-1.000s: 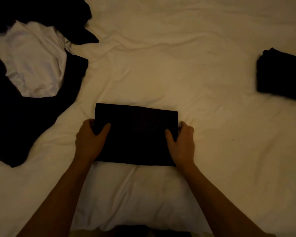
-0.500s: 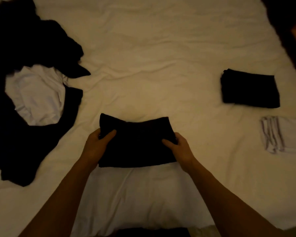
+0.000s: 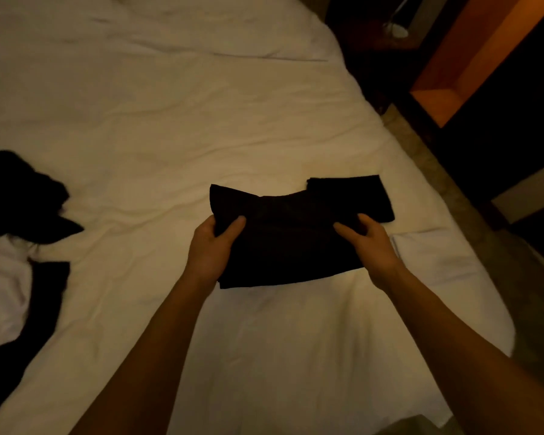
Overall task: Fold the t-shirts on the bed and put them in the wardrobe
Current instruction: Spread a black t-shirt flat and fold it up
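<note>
While both hands grip it by its side edges, the folded black shirt (image 3: 283,243) hangs just above the bed (image 3: 170,127), its middle sagging slightly between them. On the left edge, the left hand (image 3: 209,249) has its thumb lying over the top of the cloth and its fingers curled underneath. Over on the right edge, the right hand (image 3: 369,246) pinches in the same way, thumb on top and fingers hidden below the fabric. Both bare forearms reach in from the bottom of the view.

Behind the held shirt, and partly covered by it, a second folded black shirt (image 3: 358,194) lies flat on the sheet near the bed's right side. Whether the two touch cannot be told (they are the same dark colour and merge where they overlap). Just beside the right wrist lies a folded white shirt (image 3: 434,255), pale against the pale sheet and hard to make out.

At the left edge of the view sits a loose heap of unfolded clothes: dark garments (image 3: 16,196) with a white one (image 3: 4,290) among them, well apart from the hands.

Beyond the bed's right side, across a strip of floor (image 3: 453,196), stands dark furniture with an orange-lit open compartment (image 3: 446,98). Nothing can be made out inside it from this angle, and whether it is the wardrobe cannot be told.
</note>
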`<state>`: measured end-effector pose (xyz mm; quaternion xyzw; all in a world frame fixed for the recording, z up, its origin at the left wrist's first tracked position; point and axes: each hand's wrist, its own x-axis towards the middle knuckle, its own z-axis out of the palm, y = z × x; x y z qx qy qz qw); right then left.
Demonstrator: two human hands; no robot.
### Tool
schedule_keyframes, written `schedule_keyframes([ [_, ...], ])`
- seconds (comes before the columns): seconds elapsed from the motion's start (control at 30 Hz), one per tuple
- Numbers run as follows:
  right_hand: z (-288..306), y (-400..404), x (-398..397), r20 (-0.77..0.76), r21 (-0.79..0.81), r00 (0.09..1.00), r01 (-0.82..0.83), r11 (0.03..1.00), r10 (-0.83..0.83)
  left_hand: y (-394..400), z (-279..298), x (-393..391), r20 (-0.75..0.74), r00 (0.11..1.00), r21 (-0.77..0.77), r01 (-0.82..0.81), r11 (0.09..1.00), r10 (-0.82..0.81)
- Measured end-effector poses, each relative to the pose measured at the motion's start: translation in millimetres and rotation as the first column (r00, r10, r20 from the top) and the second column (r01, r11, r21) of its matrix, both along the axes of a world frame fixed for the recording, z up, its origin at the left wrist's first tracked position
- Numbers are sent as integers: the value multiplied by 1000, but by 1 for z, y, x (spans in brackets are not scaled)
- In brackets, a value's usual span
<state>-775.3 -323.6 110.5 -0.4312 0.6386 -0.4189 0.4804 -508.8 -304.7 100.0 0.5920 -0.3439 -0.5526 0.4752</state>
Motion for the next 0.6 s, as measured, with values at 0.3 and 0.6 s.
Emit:
schedule_keyframes([
  [0.3, 7, -88, -114, 43, 14, 999, 23, 1000, -24, -89, 12, -117, -6, 1000, 10, 6, 1000, -6],
  [0.6, -67, -195, -210, -42, 102, 999, 36, 994, -32, -186, -62, -212, -148, 989, 178, 20, 984, 7],
])
